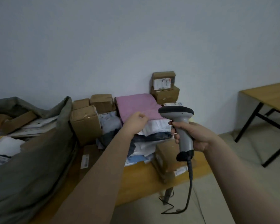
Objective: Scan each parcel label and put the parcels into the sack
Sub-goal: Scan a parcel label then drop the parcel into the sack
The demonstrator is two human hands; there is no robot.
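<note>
A pink soft parcel point(136, 105) lies on top of a heap of white, grey and blue mailer bags point(149, 139) on a low wooden table point(136, 180). My left hand point(137, 122) reaches to the pink parcel's near edge and pinches it with curled fingers. To the right, my right hand point(192, 136) grips the handle of a grey barcode scanner point(179, 120), whose black-topped head sits just right of the pink parcel. The grey-green sack point(39, 167) stands open at the left with several parcels inside.
Brown cardboard boxes point(86, 122) stand between the sack and the heap, and two more boxes point(165, 88) are stacked against the wall behind. The scanner's cable point(190, 183) hangs to the tiled floor. A second wooden table with black legs point(268, 97) stands at the right.
</note>
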